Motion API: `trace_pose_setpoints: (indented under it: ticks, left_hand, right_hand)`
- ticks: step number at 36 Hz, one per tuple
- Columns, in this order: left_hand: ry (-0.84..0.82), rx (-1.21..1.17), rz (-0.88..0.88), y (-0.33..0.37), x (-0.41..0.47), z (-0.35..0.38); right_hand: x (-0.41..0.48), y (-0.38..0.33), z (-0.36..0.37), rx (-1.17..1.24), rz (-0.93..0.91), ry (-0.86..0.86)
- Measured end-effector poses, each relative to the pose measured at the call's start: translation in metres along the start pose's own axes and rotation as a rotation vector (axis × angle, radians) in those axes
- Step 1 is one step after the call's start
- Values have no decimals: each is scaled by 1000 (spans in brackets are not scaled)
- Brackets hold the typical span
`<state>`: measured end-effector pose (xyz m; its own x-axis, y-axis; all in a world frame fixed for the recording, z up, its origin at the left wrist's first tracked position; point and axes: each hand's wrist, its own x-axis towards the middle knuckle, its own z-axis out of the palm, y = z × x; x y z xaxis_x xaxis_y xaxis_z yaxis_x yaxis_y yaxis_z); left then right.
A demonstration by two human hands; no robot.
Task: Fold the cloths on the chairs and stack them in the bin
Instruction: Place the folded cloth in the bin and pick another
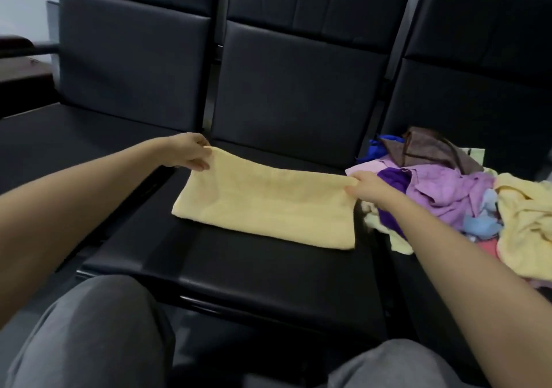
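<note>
I have the yellow cloth [268, 208] on the seat of the middle chair [268, 277], folded into a long band. It reaches from the seat's left edge almost to its right edge and sits nearer the back of the seat than the front. My left hand [191, 154] has the cloth's far left corner, the thumb and fingers [203, 165] closed in a pinch on the top layer and raising it a little off the cushion. My right hand [369, 189] pinches the far right corner the same way, close to the seat's right edge. The cloth's near long edge lies flat on the black cushion.

On the seat of the right chair [478, 89] sits a heap of unfolded cloths [442, 190]. A brown cloth [430, 148] is at the back and a dark blue cloth [377, 148] is at the back left. A deep purple cloth [392, 178] is just beside my right hand, and a second yellow cloth [525, 226] is at the heap's right side. The left chair [125, 68] stands next to the middle one, and my grey trouser knees [98, 337] show at the bottom
</note>
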<state>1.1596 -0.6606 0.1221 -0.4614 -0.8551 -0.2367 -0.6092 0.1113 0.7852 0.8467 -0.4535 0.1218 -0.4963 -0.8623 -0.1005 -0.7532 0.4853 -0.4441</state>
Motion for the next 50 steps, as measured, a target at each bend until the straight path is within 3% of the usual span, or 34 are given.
trace_pose_setpoints:
  ticks: [2, 4, 8, 11, 13, 15, 19, 22, 26, 31, 35, 38, 41, 44, 50]
  left_hand:
    - [3, 45, -27, 0, 8, 12]
    - [-12, 255, -29, -1, 13, 29]
    - [59, 447, 237, 0, 16, 71]
    - [-97, 542, 460, -1, 12, 108]
    - [-233, 724, 460, -8, 12, 133]
    - [-239, 812, 404, -17, 16, 149]
    - [-121, 774, 256, -14, 24, 157]
    - [0, 741, 102, -11, 27, 165]
    - [96, 607, -128, 8, 16, 178]
    - [-20, 210, -238, 36, 6, 192]
    - [-335, -262, -277, 49, -19, 194]
    - [-374, -172, -126, 40, -31, 175]
    - [-80, -37, 177, 10, -38, 150]
    - [72, 107, 348, -24, -34, 130]
    - [-124, 427, 385, -47, -15, 110]
  right_hand:
    - [10, 2, 7, 28, 38, -31]
    - [18, 7, 18, -42, 87, -118]
    - [27, 14, 43, -30, 97, -46]
    - [25, 15, 61, -21, 67, 19]
    - [21, 12, 73, -53, 17, 78]
    - [15, 7, 86, -78, -49, 127]
    - [10, -3, 111, -207, -123, 215]
    - [6, -19, 122, -145, -30, 317]
    - [-1, -42, 126, -149, -114, 313]
    - [-6, -48, 127, -119, -132, 63]
    - [-6, -25, 124, -49, -45, 43]
    - [-4, -4, 112, 182, 35, 65]
    - [-8, 9, 100, 338, 48, 50]
    - [-11, 17, 93, 240, -17, 9]
    - [-21, 21, 86, 145, -108, -192]
